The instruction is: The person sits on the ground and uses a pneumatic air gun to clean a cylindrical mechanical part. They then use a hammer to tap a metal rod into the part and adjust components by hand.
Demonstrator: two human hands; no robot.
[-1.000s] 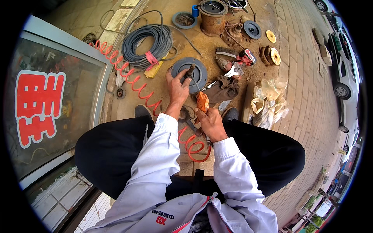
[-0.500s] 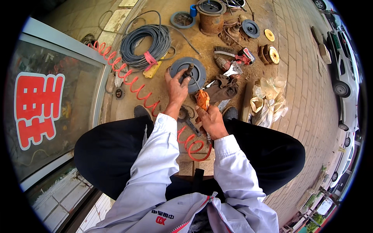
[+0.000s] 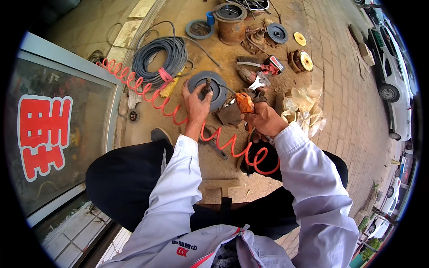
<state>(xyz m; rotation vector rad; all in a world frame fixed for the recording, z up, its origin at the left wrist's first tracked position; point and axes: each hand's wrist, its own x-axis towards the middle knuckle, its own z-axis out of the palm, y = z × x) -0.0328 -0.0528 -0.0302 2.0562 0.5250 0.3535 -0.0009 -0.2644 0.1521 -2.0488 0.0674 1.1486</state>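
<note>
My left hand (image 3: 195,109) is closed round the upright shaft (image 3: 208,85) of a round grey flanged disc (image 3: 218,93), its fingers resting against the disc's near-left side. On the other side, my right hand (image 3: 267,119) grips an orange air blow gun (image 3: 244,102). The gun's thin nozzle points left and away, its tip close to the disc's right edge. A red coiled air hose (image 3: 267,172) hangs in loops below my right hand and runs leftward under my left wrist. Beside the disc lies a flat brownish piece (image 3: 230,115), partly hidden, whose kind I cannot make out.
Black cable (image 3: 178,60) lies coiled at the far left. Beyond the disc stand a rusty cylinder (image 3: 231,32) and a grey dish (image 3: 199,29). A brush (image 3: 250,61), yellowish plastic wrapping (image 3: 304,107) and a yellow-faced wheel (image 3: 305,61) lie to the right. A glass door (image 3: 53,111) borders the left.
My right hand has moved right with the blow gun, whose nozzle now slants more sideways. The red hose has swung rightward. My left hand stays on the shaft; the whole view has shifted slightly.
</note>
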